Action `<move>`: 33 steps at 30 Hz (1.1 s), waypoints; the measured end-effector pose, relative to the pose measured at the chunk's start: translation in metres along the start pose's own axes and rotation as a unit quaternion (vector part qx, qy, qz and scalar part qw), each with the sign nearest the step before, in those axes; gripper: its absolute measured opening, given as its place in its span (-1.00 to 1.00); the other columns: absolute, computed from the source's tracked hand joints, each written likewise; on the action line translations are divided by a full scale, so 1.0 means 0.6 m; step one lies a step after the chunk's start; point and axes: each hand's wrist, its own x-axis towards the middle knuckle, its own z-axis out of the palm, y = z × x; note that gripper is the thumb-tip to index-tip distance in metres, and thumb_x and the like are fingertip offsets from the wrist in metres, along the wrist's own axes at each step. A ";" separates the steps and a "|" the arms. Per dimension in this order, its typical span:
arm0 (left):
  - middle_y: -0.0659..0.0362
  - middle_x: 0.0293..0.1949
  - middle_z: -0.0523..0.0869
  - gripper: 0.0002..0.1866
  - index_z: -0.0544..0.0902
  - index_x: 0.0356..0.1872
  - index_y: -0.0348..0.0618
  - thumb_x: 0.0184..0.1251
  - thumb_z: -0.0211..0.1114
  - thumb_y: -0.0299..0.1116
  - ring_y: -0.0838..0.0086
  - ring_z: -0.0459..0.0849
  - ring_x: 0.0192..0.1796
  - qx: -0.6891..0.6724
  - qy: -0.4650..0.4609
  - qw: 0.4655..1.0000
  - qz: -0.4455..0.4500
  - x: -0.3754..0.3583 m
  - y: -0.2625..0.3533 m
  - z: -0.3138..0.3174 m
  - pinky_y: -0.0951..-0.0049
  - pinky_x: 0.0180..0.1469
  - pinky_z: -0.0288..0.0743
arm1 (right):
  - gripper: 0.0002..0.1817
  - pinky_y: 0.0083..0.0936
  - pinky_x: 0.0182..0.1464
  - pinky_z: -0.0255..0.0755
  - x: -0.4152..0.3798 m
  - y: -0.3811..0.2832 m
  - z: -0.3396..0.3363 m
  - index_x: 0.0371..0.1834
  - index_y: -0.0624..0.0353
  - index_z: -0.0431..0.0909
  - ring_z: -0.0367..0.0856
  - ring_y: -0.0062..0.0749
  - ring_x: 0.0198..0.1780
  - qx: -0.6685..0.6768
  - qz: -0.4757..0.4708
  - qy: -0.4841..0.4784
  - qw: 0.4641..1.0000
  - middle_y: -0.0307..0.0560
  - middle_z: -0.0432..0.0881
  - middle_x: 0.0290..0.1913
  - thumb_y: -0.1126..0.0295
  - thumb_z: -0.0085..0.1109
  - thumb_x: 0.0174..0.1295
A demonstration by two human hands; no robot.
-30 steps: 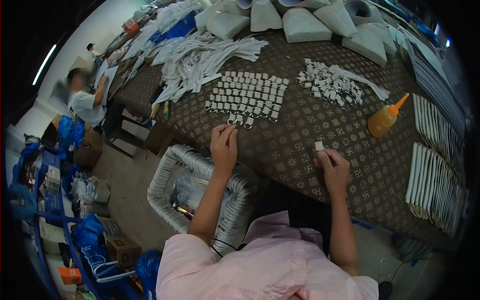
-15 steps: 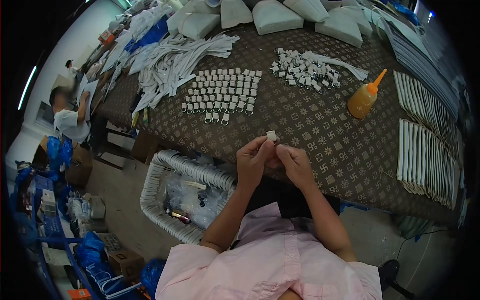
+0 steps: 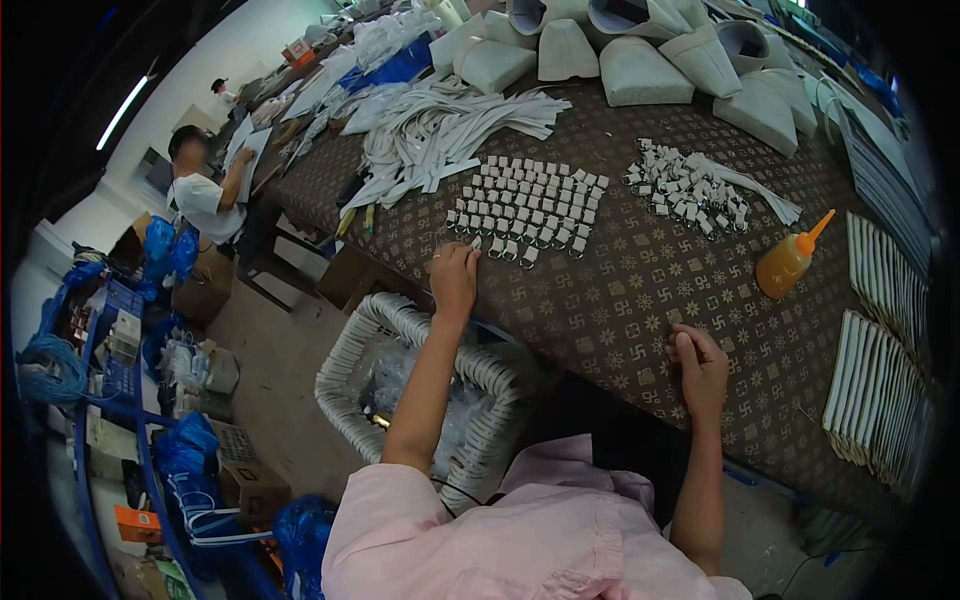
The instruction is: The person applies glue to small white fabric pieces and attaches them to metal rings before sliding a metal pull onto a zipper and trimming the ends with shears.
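My left hand [image 3: 455, 280] reaches to the near left corner of the rows of white tabs [image 3: 535, 200] on the patterned cloth. Its fingertips pinch a small white tab [image 3: 476, 243] at the left end of the front row. The neighbouring tabs carry dark metal rings. My right hand [image 3: 702, 368] rests by the table's near edge, fingers curled in with the thumb against them, and nothing shows in it. Beyond it lies a loose heap of similar ringed tabs [image 3: 690, 190], and an amber squeeze bottle [image 3: 785, 268] with an orange nozzle stands to its right.
White strips [image 3: 430, 135] lie at the back left, and white box-like forms [image 3: 645, 72] line the far side. Folded stacks [image 3: 880, 400] sit at the right. A white woven basket [image 3: 335, 375] stands below the table. A co-worker [image 3: 205, 190] sits at far left.
My hands were together at the near edge over a white tab. They have parted: the left carried the tab to the front row, the right moved right. The view has shifted left.
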 end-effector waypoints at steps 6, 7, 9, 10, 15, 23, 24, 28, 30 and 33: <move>0.04 -0.36 0.60 -0.89 0.63 -0.42 -0.28 0.14 0.27 -0.44 0.14 0.55 -0.29 -0.037 0.016 0.999 0.008 -0.005 0.010 0.002 0.26 -0.19 0.42 | -0.77 -0.67 -0.27 0.46 -0.005 0.006 -0.002 -0.15 0.33 0.58 0.58 -0.59 -0.33 -0.024 -0.028 -0.004 0.999 -0.16 0.59 -0.30 0.37 0.05 0.30; 0.04 -0.37 0.59 -0.89 0.64 -0.42 -0.28 0.14 0.27 -0.44 0.14 0.55 -0.30 -0.045 -0.003 0.999 0.007 -0.003 0.012 -0.001 0.26 -0.19 0.42 | -0.77 -0.67 -0.27 0.46 -0.004 0.006 -0.002 -0.15 0.33 0.58 0.58 -0.59 -0.33 -0.029 -0.031 -0.006 0.999 -0.16 0.59 -0.30 0.38 0.05 0.30; 0.03 -0.37 0.58 -0.90 0.63 -0.42 -0.28 0.14 0.27 -0.44 0.13 0.54 -0.29 -0.058 -0.001 0.998 -0.002 -0.005 0.019 -0.001 0.24 -0.19 0.41 | -0.77 -0.67 -0.28 0.46 -0.005 0.003 -0.002 -0.16 0.33 0.57 0.58 -0.59 -0.33 -0.031 -0.037 -0.009 0.999 -0.16 0.58 -0.31 0.38 0.05 0.30; 0.02 -0.36 0.56 -0.90 0.63 -0.43 -0.29 0.14 0.27 -0.45 0.12 0.52 -0.28 -0.071 -0.004 0.997 -0.011 -0.006 0.022 0.001 0.22 -0.18 0.40 | -0.77 -0.67 -0.28 0.45 -0.005 0.002 -0.002 -0.16 0.33 0.57 0.58 -0.58 -0.33 -0.034 -0.040 -0.011 0.999 -0.16 0.58 -0.31 0.38 0.05 0.30; 0.03 -0.36 0.58 -0.91 0.64 -0.41 -0.29 0.13 0.26 -0.46 0.13 0.53 -0.26 -0.066 0.015 0.998 0.006 -0.002 0.022 0.002 0.25 -0.18 0.40 | -0.78 -0.67 -0.28 0.46 -0.007 0.004 -0.002 -0.16 0.34 0.57 0.58 -0.59 -0.33 -0.029 -0.043 -0.008 0.999 -0.17 0.57 -0.32 0.39 0.04 0.30; 0.03 -0.36 0.59 -0.91 0.64 -0.41 -0.29 0.12 0.26 -0.47 0.15 0.54 -0.25 -0.064 0.041 0.997 -0.009 -0.005 0.020 0.011 0.27 -0.15 0.39 | -0.76 -0.64 -0.23 0.47 -0.008 0.005 0.000 -0.11 0.33 0.57 0.57 -0.56 -0.29 -0.044 -0.040 -0.019 0.998 -0.14 0.60 -0.28 0.38 0.02 0.32; 0.03 -0.37 0.58 -0.91 0.63 -0.41 -0.29 0.11 0.27 -0.47 0.14 0.53 -0.25 -0.064 0.043 0.997 -0.003 -0.004 0.018 0.012 0.28 -0.15 0.39 | -0.77 -0.64 -0.24 0.47 -0.008 0.007 0.002 -0.13 0.33 0.57 0.57 -0.57 -0.31 -0.036 -0.037 -0.005 0.999 -0.15 0.60 -0.29 0.39 0.03 0.31; 0.05 -0.37 0.55 -0.91 0.60 -0.37 -0.25 0.12 0.27 -0.46 0.15 0.52 -0.25 -0.076 0.078 0.994 -0.016 -0.013 0.016 0.023 0.26 -0.15 0.39 | -0.77 -0.62 -0.25 0.48 -0.021 -0.004 0.008 -0.15 0.34 0.58 0.57 -0.55 -0.34 -0.041 -0.032 0.021 0.998 -0.12 0.61 -0.32 0.40 0.04 0.30; 0.05 -0.27 0.52 -0.86 0.58 -0.26 -0.22 0.14 0.25 -0.48 0.16 0.51 -0.17 -0.076 0.086 0.993 -0.022 -0.019 0.018 0.012 0.24 -0.11 0.41 | -0.76 -0.60 -0.26 0.48 -0.039 -0.002 0.003 -0.15 0.36 0.58 0.57 -0.53 -0.36 -0.021 -0.033 0.021 0.999 -0.10 0.61 -0.36 0.39 0.04 0.30; 0.03 -0.18 0.51 -0.82 0.57 -0.20 -0.24 0.15 0.24 -0.49 0.15 0.51 -0.10 -0.090 0.157 0.982 -0.054 -0.057 0.032 0.004 0.26 -0.08 0.42 | -0.76 -0.58 -0.27 0.49 -0.094 -0.006 0.011 -0.20 0.39 0.58 0.58 -0.50 -0.37 -0.053 -0.002 0.031 0.998 -0.08 0.61 -0.37 0.39 0.03 0.31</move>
